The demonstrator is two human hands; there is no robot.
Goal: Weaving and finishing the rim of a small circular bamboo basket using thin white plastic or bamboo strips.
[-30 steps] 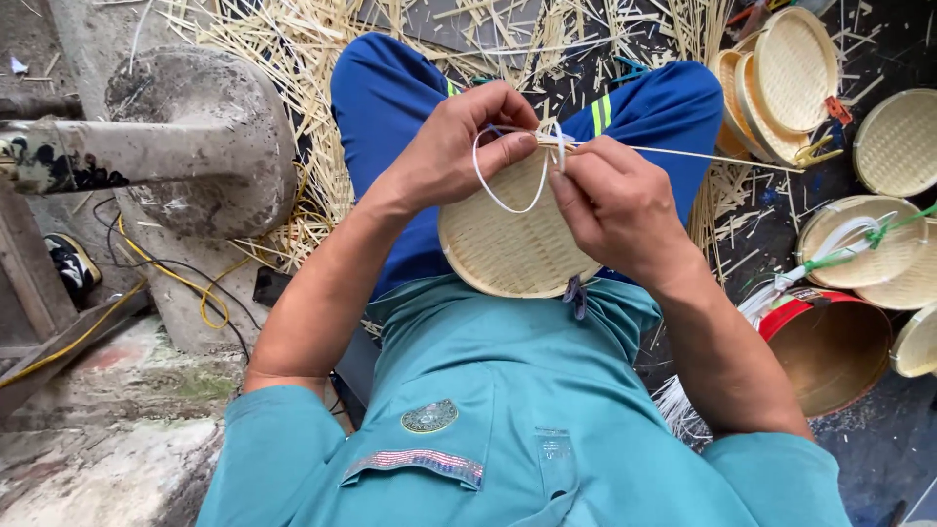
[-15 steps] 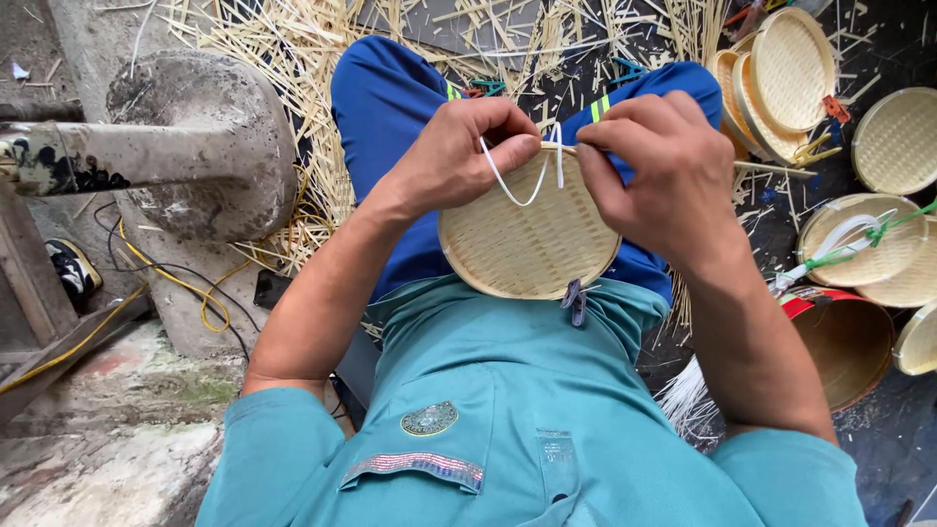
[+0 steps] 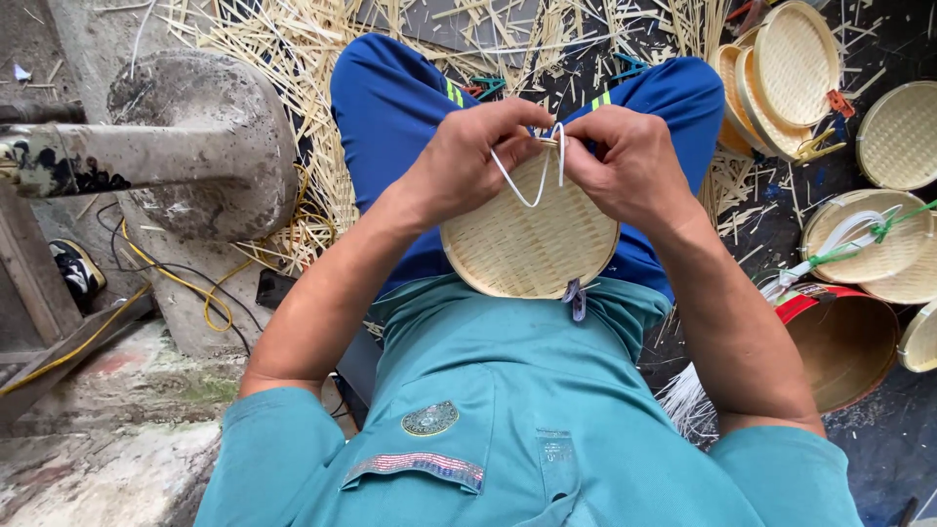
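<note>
A round, shallow woven bamboo tray (image 3: 532,244), pale straw in colour, rests on the person's lap against the teal shirt, tilted so its finely woven flat face looks up toward the camera. Its far rim sits between the two hands, above the blue trousers. A thin white strip (image 3: 527,176) hangs in a loose U-shaped loop over the upper part of the tray, both ends rising to the far rim, where the fingers (image 3: 508,146) pinch them. A small pale tag or clip (image 3: 576,298) dangles from the near rim.
</note>
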